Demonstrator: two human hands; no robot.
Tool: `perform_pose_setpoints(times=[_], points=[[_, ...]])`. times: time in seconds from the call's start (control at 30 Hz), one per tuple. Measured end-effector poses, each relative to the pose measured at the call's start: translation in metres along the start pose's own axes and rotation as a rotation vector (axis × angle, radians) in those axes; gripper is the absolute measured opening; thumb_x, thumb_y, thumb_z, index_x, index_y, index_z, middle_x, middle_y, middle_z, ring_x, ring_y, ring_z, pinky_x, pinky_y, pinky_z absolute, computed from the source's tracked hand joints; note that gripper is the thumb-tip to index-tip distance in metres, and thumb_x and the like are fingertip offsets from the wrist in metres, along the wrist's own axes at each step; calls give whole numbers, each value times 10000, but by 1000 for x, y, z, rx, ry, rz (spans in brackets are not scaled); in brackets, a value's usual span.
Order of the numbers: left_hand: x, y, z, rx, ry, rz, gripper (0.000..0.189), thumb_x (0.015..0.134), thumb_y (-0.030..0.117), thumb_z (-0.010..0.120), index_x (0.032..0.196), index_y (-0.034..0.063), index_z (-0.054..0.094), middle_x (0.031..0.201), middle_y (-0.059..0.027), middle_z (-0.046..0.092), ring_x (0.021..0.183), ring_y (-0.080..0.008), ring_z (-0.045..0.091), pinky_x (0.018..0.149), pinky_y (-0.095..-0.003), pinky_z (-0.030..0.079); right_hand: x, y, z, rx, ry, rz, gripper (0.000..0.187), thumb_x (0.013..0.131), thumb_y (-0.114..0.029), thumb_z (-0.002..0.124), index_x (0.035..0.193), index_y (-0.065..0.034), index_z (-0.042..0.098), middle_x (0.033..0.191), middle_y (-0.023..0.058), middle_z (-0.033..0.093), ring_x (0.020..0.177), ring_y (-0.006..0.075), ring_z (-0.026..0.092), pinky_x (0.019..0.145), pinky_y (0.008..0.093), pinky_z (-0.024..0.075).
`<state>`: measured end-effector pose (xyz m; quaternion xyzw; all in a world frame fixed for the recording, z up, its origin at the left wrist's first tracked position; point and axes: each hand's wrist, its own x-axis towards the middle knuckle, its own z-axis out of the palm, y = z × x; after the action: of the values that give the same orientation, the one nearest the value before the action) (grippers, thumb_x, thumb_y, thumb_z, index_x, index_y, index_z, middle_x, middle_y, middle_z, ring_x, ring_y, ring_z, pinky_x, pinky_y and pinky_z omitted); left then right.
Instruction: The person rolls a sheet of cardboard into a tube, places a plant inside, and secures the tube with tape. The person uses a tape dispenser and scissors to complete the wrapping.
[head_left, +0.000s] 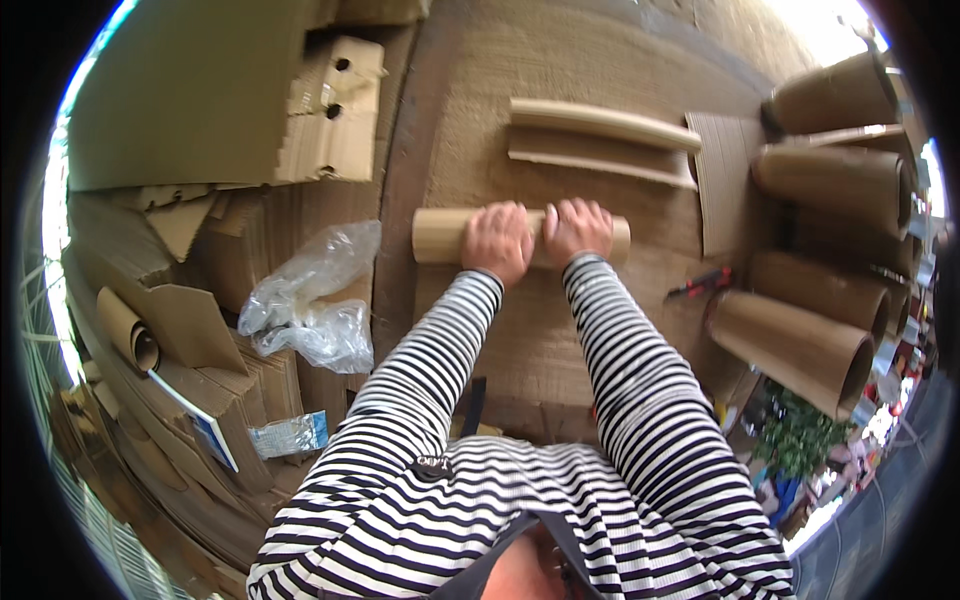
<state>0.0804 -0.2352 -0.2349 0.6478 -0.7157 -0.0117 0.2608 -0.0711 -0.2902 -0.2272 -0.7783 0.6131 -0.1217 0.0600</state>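
Note:
A cardboard roll (439, 235) lies crosswise on the wooden tabletop (525, 337) before me. My left hand (498, 241) rests over its middle, with the fingers curled across the top. Close beside it, my right hand (579, 231) grips the same roll nearer its right end. The undersides of both hands and the thumbs' full hold are partly hidden. Beyond the roll lies a curled piece of cardboard (600, 124), its open side facing me. To its right is a flat corrugated sheet (724, 180).
Several rolled cardboard tubes (795, 345) line the right side, near a red and black utility knife (699, 283). Stacked cardboard sheets (247, 397) and crumpled clear plastic (319, 300) stand at left, below a large cardboard panel (180, 90). Green leaves (802, 435) show at lower right.

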Motion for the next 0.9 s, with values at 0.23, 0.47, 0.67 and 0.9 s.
perform_pose_setpoints(times=[0.23,0.47,0.67,0.9], points=[[38,-14,17,0,-181,-117,262,904,340,625,764,132,703,820,-64,694,854,-262,668,838,-441,480,25,0,-3,40,-77,150,237,929,-369,662,925,-143,732,1002,88,671,1040,299,649,952,473,521],[60,-20,16,44,-241,-142,213,918,308,645,815,129,698,867,-59,708,838,-263,682,774,-444,498,22,-8,-2,-22,-21,52,204,899,-330,656,890,-136,719,976,49,679,1006,248,633,954,427,449],[19,-14,9,16,-181,105,592,852,335,733,1367,88,578,1363,-110,591,1292,-281,547,1111,-472,406,32,-5,-2,19,-32,151,272,904,-380,653,831,-136,748,951,56,686,988,253,646,941,431,452],[45,-20,-3,37,-428,153,965,700,624,824,1428,67,521,1439,-139,528,1352,-298,487,1160,-473,360,58,-10,-12,87,-236,242,400,950,-483,606,870,-139,792,1049,70,749,1077,240,675,964,446,459]])
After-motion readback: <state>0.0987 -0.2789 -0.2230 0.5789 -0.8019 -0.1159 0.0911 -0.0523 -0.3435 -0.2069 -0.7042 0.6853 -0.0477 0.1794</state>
